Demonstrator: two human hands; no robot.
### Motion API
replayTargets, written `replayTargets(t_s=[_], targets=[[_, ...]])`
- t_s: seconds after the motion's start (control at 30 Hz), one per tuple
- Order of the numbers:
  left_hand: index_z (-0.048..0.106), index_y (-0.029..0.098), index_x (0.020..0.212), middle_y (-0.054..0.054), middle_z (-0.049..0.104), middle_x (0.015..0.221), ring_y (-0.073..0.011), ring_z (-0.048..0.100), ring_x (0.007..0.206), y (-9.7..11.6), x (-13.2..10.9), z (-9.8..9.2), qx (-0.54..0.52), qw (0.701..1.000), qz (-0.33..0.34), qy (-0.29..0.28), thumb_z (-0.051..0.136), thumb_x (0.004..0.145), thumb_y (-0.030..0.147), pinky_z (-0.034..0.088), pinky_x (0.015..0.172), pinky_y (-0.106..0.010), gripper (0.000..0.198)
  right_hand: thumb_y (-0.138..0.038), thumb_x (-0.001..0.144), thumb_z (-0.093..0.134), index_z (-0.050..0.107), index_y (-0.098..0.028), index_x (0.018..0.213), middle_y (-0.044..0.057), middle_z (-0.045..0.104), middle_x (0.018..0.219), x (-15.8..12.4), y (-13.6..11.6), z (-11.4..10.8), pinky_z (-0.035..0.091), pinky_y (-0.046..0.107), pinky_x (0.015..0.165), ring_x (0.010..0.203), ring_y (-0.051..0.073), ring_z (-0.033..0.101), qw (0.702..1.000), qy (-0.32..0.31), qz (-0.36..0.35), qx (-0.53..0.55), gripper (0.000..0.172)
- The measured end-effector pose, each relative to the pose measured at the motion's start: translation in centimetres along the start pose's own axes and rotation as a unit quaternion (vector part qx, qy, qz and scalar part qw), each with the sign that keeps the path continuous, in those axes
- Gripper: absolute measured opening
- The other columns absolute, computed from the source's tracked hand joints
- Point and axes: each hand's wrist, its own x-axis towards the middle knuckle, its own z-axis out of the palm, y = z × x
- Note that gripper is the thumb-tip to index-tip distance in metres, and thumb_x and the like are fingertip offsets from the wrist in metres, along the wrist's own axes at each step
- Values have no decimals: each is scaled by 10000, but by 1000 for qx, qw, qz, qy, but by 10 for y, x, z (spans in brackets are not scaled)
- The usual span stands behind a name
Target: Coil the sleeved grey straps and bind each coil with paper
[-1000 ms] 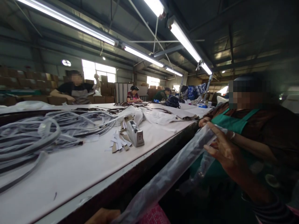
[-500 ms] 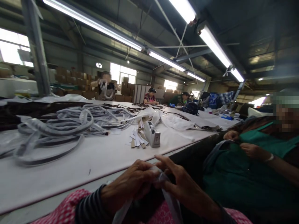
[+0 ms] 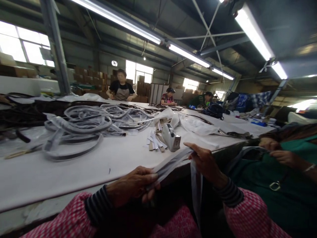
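Note:
A dark strap in a clear plastic sleeve (image 3: 173, 164) stretches between my two hands, just in front of the table edge. My left hand (image 3: 135, 185) pinches it with the thumb on top. Higher and to the right, my right hand (image 3: 204, 162) grips the other part between thumb and fingers, its index finger pointing out to the left. From there one end of the sleeve hangs down toward my lap. Beyond my hands stands a grey tape dispenser (image 3: 171, 138) on the white table (image 3: 81, 173), beside a bunch of paper strips (image 3: 155, 141).
Coiled straps in plastic (image 3: 81, 127) lie on the table at the left, with dark straps (image 3: 32, 110) behind. A crumpled plastic bag (image 3: 198, 125) is past the dispenser. Close on my right sits a co-worker in a green apron (image 3: 267, 188), with a metal buckle (image 3: 274, 186) hanging there.
My hands, close together before, have spread apart, the right one moving up and right, drawing the sleeved strap out between them. The view has turned left. The standing person across the table has lowered their arms.

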Motion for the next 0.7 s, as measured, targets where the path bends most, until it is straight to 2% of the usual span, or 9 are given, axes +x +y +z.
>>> replayTargets(t_s=[0.1,0.2,0.27,0.33,0.4,0.53,0.63,0.7], targets=[[632,131,771,38,485,573,-46,324,446,10,-3,-1,11,999,25,43,660,898,517,167,427,-197,407,-187,927,478,663,-161,1243,35,724,829,-2,-5,6,541,304,774,788,196,687,994,-71,56,55,367],[587,142,721,61,401,551,-54,260,473,20,-2,1,34,995,70,58,655,901,519,142,447,-215,424,-238,899,624,608,-230,1339,41,718,1115,-7,-23,11,533,308,894,990,208,675,986,-108,70,104,441],[579,144,710,60,395,536,-60,254,468,23,0,4,44,995,76,47,631,908,538,145,448,-226,444,-244,909,632,586,-255,1363,41,699,1178,-12,-34,16,537,305,898,979,198,674,985,-113,48,118,457],[580,145,719,57,408,530,-65,263,463,24,1,8,45,996,65,34,614,910,559,158,449,-231,458,-180,936,543,607,-238,1328,40,718,1080,-16,-40,22,554,288,835,849,171,681,984,-127,6,125,401],[599,142,776,43,463,558,-68,296,467,23,-2,12,42,998,50,20,593,919,577,184,454,-229,457,-102,926,456,620,-214,1294,51,719,1011,-21,-39,26,560,286,808,802,166,679,986,-123,-43,109,418],[622,136,877,-8,580,637,-70,351,482,17,-13,16,29,999,15,-4,589,934,547,209,461,-216,416,-49,903,395,571,-214,1349,92,707,1094,-30,-32,20,569,318,844,969,212,699,989,-82,-116,50,507],[638,129,873,6,547,583,-65,320,452,11,-19,24,8,1000,-5,-28,591,945,490,182,445,-218,371,-74,948,371,541,-227,1385,92,716,1081,-32,-33,11,584,300,809,955,209,715,983,-87,-154,43,493],[639,133,856,28,492,582,-62,300,459,10,-21,32,-23,999,6,-25,614,938,458,162,440,-217,337,-102,980,374,528,-227,1395,95,714,1094,-33,-35,7,584,299,813,963,209,715,982,-89,-161,46,460]])
